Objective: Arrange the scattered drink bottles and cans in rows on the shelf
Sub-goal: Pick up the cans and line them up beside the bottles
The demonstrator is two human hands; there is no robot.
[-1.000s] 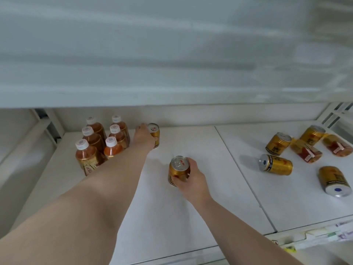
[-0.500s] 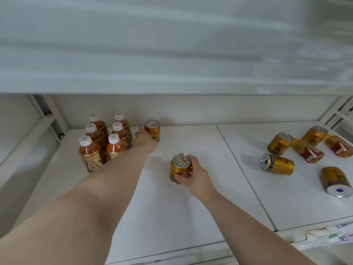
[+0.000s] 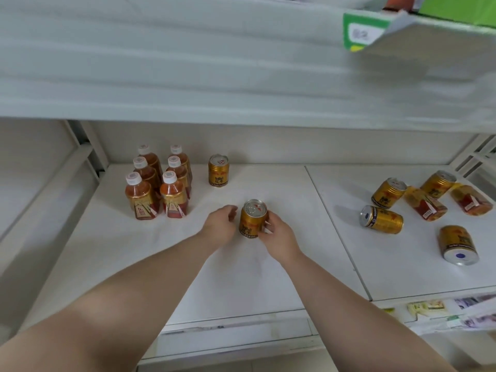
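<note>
A white shelf is seen from above, under an upper shelf. At the far left, six bottles of amber drink with white caps are stood upright in two columns of three, close together. Just right of them, near the back wall, one gold can is stood upright, apart from the bottles.

Near the middle of the shelf, a second gold can, the held can, is upright with its base on or just above the surface; which cannot be told. It is gripped by the right hand, with the fingers wrapped against its right side and the thumb on the near face. The left hand is placed just left of this can with its fingers loosely curled and parted; nothing is held in it, and contact with the can cannot be confirmed.

On the right panel of the shelf, loose stock is scattered. Four gold cans are lying on their sides: one far, one farther right, one nearer the middle, and one nearest the front edge. Two bottles are lying on their sides among the far cans, the left one touching the cans beside it.

Price labels are fixed along the front edge at right.
</note>
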